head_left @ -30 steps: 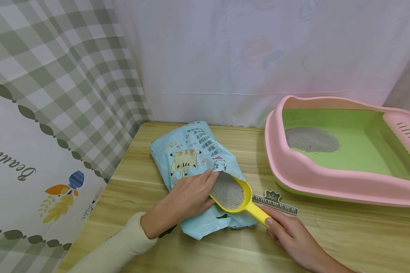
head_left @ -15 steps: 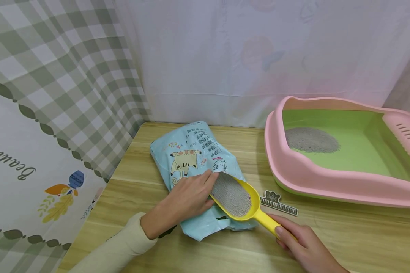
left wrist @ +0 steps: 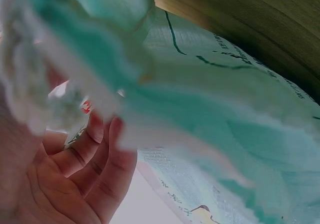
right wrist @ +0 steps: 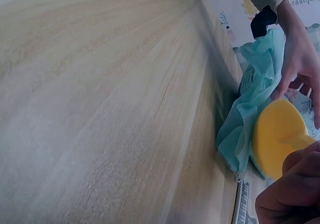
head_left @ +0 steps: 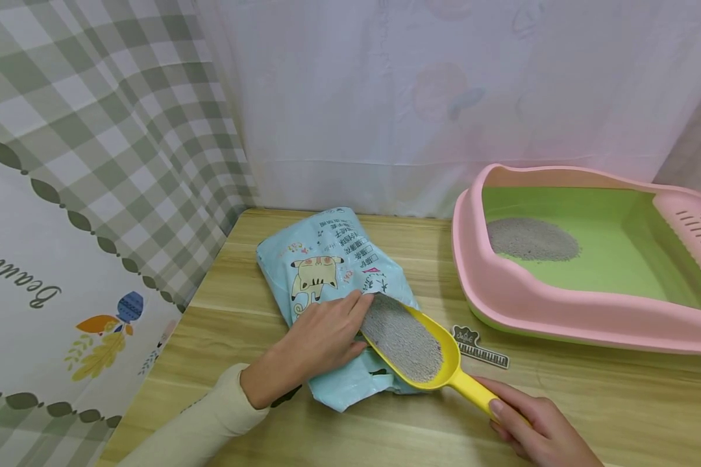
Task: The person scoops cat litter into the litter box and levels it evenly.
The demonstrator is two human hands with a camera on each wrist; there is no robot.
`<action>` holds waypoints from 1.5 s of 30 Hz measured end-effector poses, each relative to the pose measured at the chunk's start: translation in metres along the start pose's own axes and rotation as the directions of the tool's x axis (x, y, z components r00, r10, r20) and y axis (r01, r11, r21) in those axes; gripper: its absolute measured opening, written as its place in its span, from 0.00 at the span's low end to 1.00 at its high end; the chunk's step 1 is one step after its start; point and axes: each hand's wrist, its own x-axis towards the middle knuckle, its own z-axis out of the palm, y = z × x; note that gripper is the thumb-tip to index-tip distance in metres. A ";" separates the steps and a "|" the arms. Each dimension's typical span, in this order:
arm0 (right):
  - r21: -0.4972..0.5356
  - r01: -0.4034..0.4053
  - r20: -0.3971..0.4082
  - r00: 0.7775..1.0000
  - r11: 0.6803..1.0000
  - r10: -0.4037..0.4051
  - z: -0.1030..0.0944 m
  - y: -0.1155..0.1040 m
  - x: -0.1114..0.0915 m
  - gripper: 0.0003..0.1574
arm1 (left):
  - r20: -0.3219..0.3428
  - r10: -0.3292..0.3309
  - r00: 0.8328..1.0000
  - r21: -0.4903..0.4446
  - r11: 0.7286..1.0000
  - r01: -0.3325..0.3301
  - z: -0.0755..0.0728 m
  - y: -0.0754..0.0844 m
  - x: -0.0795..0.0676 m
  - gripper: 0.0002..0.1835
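Observation:
A light blue bag with a cartoon cat printed on it lies on the wooden table. My left hand pinches the upper edge of its mouth; in the left wrist view the fingers are curled at the plastic edge. In my right hand I grip the handle of a yellow scoop heaped with grey cat litter. The scoop's front end is still inside the bag's mouth, hidden by the plastic. From the right wrist view, the scoop's yellow back shows close beside the bag's lower flap.
At the right stands a litter box with a pink rim and green base, a mound of grey litter inside it. Between bag and box lies a flat clip with a piano-key pattern. Curtains hang behind the table.
My right hand has drawn the scoop toward the lower right, so more of its bowl and litter shows outside the bag. The left hand stays in place on the bag's edge.

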 end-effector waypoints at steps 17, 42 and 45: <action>-0.017 0.028 0.063 0.998 0.999 -0.026 -0.022 0.006 -0.018 0.32 | -0.023 -0.005 1.000 0.005 1.000 0.005 0.001 0.000 0.001 0.38; -0.057 0.058 0.099 0.994 0.997 -0.052 -0.053 -0.001 -0.031 0.37 | -0.008 -0.016 1.000 -0.013 1.000 0.016 0.002 -0.001 0.001 0.40; -0.058 0.051 0.096 0.994 0.997 -0.046 -0.058 -0.003 -0.034 0.37 | -0.007 -0.016 1.000 -0.014 1.000 0.016 0.002 -0.001 0.001 0.40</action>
